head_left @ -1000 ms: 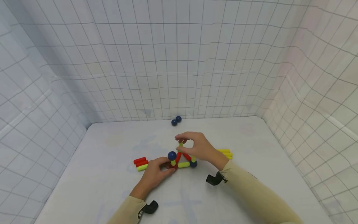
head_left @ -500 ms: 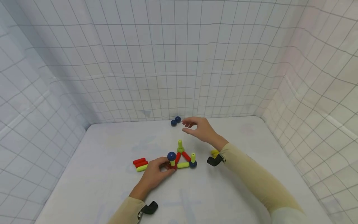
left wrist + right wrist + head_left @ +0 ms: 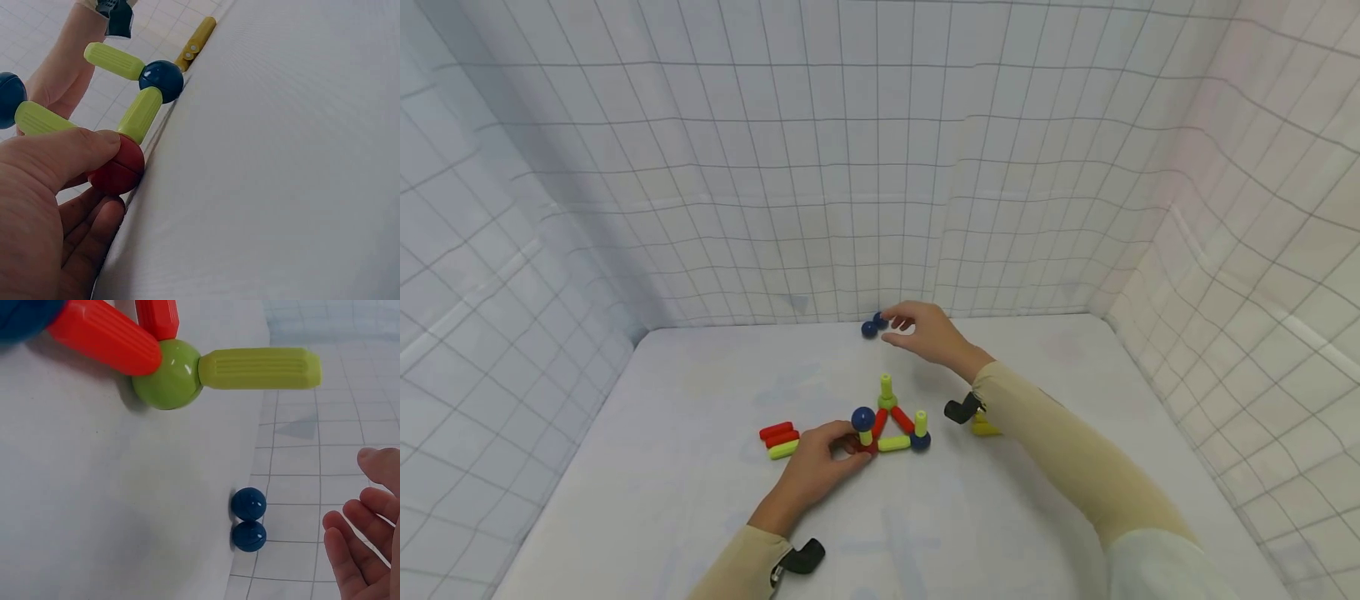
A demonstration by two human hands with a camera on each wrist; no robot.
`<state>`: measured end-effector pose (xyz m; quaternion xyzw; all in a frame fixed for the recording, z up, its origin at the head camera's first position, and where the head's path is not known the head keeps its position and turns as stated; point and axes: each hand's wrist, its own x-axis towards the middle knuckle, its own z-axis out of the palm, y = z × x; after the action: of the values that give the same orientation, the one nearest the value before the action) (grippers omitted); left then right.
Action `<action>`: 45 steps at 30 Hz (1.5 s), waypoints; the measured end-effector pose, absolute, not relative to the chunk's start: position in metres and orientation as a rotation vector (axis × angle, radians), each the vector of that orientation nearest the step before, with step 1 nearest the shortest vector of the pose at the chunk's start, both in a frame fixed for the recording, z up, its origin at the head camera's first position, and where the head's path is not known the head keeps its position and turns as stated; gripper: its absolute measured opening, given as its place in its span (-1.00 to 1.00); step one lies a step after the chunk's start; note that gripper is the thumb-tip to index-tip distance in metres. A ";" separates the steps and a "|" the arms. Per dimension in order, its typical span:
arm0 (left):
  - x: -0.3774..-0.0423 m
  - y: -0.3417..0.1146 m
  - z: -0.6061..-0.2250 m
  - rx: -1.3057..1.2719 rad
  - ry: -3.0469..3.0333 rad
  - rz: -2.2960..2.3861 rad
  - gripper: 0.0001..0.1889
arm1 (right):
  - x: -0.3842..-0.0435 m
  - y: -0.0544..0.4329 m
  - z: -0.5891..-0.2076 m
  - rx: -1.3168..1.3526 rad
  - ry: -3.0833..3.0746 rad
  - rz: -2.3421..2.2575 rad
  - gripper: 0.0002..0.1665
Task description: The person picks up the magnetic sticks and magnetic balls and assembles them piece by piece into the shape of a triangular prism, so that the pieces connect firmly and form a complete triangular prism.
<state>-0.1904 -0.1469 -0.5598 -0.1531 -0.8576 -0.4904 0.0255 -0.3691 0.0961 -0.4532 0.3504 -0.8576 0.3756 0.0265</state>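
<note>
My left hand (image 3: 820, 462) pinches a red ball (image 3: 122, 169) at the near left corner of a triangle of rods and balls lying on the table. Above that ball stands a yellow-green rod (image 3: 44, 119) topped by a dark blue ball (image 3: 863, 419). At the far corner, a green ball (image 3: 169, 375) carries an upright yellow-green rod (image 3: 259, 369); the right corner's blue ball (image 3: 920, 439) carries another. Red rods (image 3: 903, 420) form two sides. Beyond the triangle, my right hand (image 3: 928, 333) hovers with parted fingers beside two loose blue balls (image 3: 249, 520), overlapping one in the head view.
Left of my left hand lie red rods (image 3: 777, 431) and a yellow-green rod (image 3: 784, 450). Yellow rods (image 3: 987, 428) lie partly hidden under my right forearm. Gridded white cloth walls (image 3: 880, 208) rise behind the table (image 3: 700, 500) and at both sides.
My right hand has left the upright rod on the green ball and moved back to beside the loose blue balls. My left hand has stayed at the red ball.
</note>
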 end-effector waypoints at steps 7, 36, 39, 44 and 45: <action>-0.189 -0.148 -0.559 -0.461 -2.660 -1.511 -0.73 | -0.388 0.083 -0.464 1.071 -2.714 1.111 -0.50; -0.190 -0.149 -0.558 -0.526 -2.651 -1.518 -0.74 | -0.420 0.052 -0.503 0.932 -2.897 0.883 -0.51; -0.190 -0.148 -0.558 -0.528 -2.660 -1.520 -0.74 | -0.420 0.051 -0.506 0.930 -2.910 0.900 -0.51; -0.189 -0.149 -0.557 -0.512 -2.670 -1.500 -0.74 | -0.419 0.050 -0.509 0.936 -2.907 0.909 -0.56; -0.189 -0.149 -0.557 -0.507 -2.670 -1.494 -0.74 | -0.419 0.050 -0.510 0.938 -2.903 0.911 -0.57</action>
<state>-0.1889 -0.1491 -0.5569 -0.1635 -0.8608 -0.4815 0.0201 -0.4191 0.0499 -0.5097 0.2947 -0.9115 0.2860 -0.0211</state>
